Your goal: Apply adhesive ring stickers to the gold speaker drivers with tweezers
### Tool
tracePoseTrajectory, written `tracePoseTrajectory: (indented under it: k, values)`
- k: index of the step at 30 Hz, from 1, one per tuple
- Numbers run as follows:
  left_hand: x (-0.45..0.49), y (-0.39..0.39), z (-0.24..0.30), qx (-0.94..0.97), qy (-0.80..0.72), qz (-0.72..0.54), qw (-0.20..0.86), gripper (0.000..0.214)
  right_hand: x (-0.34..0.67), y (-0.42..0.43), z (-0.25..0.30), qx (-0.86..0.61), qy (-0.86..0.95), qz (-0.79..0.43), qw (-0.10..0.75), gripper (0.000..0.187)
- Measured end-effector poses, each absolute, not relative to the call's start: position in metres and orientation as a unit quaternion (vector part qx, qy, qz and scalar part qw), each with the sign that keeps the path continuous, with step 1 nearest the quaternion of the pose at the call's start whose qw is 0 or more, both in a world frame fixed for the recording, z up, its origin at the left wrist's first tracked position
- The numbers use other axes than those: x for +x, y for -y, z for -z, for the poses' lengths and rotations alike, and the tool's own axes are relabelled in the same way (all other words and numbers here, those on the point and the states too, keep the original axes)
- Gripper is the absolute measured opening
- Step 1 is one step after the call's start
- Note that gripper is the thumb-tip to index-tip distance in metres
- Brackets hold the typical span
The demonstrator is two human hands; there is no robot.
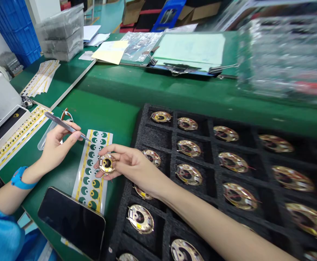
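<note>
Heads up, going from your left: your left hand [57, 144] is pinching the tweezers [66, 126] tight, tip hovering right over the sticker sheet [93, 170]. That sheet lies loose on the green table [115, 90], so I reckon a sticker could lift crooked if it slides. Your right hand [132, 165] grips the gold disc [106, 164] only by its edge between fingertips, above the sheet, just beside the black foam tray [158, 134]. A nudge from the tweezers could tip it out, and the phone [71, 221] sits close below.
</note>
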State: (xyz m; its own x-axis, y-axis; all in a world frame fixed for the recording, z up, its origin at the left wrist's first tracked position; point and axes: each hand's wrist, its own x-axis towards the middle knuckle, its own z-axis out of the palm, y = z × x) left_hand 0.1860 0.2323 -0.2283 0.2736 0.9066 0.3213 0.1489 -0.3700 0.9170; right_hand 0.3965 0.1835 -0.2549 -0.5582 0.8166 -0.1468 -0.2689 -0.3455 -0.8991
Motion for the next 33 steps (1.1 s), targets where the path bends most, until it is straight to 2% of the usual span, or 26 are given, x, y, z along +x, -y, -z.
tracePoseTrajectory:
  k: [8, 13, 16, 20, 25, 29, 33]
  values:
    - [0.179, -0.239, 0.236, 0.696, -0.427, -0.448, 0.364, 0.024, 0.395, -0.189, 0.261, -0.364, 0.537, -0.665, 0.369, 0.029]
    - [0.174, -0.238, 0.24, 0.73, -0.455, -0.419, 0.29, 0.026, 0.44, -0.23, 0.267, -0.525, 0.583, -0.421, 0.455, 0.025]
    - [0.173, -0.237, 0.246, 0.747, -0.448, -0.417, 0.26, 0.028, 0.466, -0.251, 0.266, -0.601, 0.599, -0.315, 0.425, 0.027]
    - [0.172, -0.246, 0.258, 0.759, -0.451, -0.411, 0.229, 0.039, 0.469, -0.26, 0.259, -0.654, 0.614, -0.235, 0.375, 0.03]
    - [0.164, -0.264, 0.266, 0.736, -0.494, -0.442, 0.139, 0.046, 0.462, -0.259, 0.247, -0.704, 0.596, -0.141, 0.359, 0.028]
    - [0.156, -0.263, 0.265, 0.715, -0.532, -0.451, 0.054, 0.049, 0.466, -0.259, 0.246, -0.718, 0.596, -0.106, 0.344, 0.029]
    - [0.157, -0.256, 0.269, 0.733, -0.52, -0.438, 0.025, 0.05, 0.467, -0.26, 0.253, -0.709, 0.619, -0.09, 0.326, 0.029]
